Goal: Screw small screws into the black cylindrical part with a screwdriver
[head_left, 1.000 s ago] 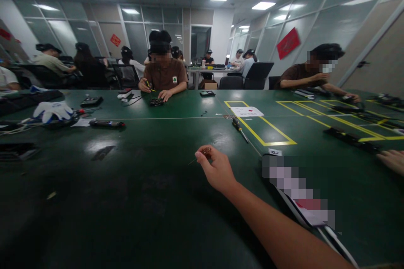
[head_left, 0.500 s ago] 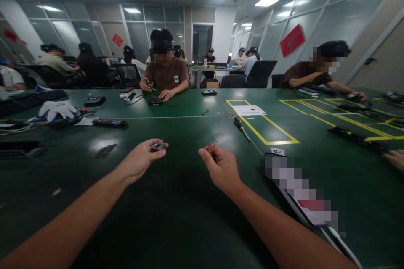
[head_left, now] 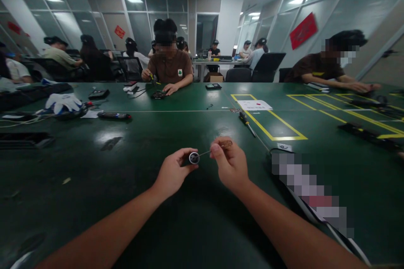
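My left hand (head_left: 172,173) grips a small round cylinder (head_left: 194,158) between thumb and fingers. Its pale rim faces me, and dark parts show inside. To the right, my right hand (head_left: 232,166) is closed on a small brownish, coppery piece (head_left: 226,143), mostly covered by the fingers. A thin, straight wire-like rod (head_left: 205,153) runs from the right fingertips to the cylinder's edge; whether it enters the cylinder or only touches it I cannot tell. Both hands are held above the green table (head_left: 132,185).
A screwdriver (head_left: 247,123) lies ahead to the right, near a white paper (head_left: 255,104) and yellow tape. A pixelated long object (head_left: 309,193) is by my right forearm. White gloves (head_left: 63,103) and a dark pen-like tool (head_left: 114,115) lie left. A co-worker (head_left: 170,67) sits opposite.
My left hand has moved right with the cylinder, whose open end now faces me. The hands are closer together, and the thin rod now shows between them. The camera view has shifted slightly.
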Demonstrator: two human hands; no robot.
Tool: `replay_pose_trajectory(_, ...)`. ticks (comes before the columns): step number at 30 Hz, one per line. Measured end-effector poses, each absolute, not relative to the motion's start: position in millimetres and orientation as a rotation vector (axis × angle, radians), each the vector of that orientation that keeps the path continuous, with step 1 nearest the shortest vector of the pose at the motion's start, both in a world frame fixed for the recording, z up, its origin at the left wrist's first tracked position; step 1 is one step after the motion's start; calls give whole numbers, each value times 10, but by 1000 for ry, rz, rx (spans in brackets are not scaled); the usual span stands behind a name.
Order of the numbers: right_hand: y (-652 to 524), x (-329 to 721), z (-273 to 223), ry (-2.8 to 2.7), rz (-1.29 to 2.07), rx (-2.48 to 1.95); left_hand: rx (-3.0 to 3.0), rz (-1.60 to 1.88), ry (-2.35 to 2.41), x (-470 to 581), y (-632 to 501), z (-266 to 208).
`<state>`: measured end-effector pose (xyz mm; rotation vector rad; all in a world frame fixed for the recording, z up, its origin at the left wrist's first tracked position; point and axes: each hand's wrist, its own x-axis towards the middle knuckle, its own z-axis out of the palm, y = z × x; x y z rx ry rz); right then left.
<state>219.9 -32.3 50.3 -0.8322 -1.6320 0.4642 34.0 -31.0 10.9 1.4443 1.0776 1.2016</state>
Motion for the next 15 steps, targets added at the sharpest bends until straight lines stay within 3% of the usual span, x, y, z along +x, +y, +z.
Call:
replay_pose_trajectory(6,-359,2191,563,-1765,278,-891,1473,1218,1037,294,-280,82)
replay_pose_trajectory(15,-372,2165,536,-1832,267,-894,1664,1199,1128,234,-265,74)
